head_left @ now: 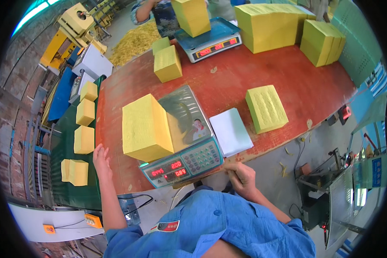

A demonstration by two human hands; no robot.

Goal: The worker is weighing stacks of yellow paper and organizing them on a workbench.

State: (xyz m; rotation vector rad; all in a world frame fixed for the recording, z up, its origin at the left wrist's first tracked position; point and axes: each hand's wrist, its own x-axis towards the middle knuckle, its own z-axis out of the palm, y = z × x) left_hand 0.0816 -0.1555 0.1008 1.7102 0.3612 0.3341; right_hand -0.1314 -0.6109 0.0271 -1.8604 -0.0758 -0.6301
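A large block-shaped stack of yellow paper (pixel 145 127) sits on the left part of the metal pan of a digital scale (pixel 180 165), whose red digits are lit. My left hand (pixel 102 162) is at the table's left edge, left of that stack and apart from it, fingers stretched out and holding nothing. Just past the scale's front right corner, my right hand (pixel 241 177) is at the table's front edge with its fingers curled closed; what is inside them, if anything, is hidden. White sheets (pixel 231 131) lie against the scale's right side, and a smaller yellow stack (pixel 266 109) stands beyond them.
Across the red table (pixel 219 81), a co-worker's arm (pixel 142 12) shows behind a second scale (pixel 208 43) bearing a yellow block (pixel 192 18). More yellow stacks (pixel 268 28) line the far right. Several small blocks (pixel 85 112) sit on a green conveyor belt (pixel 64 146) at left.
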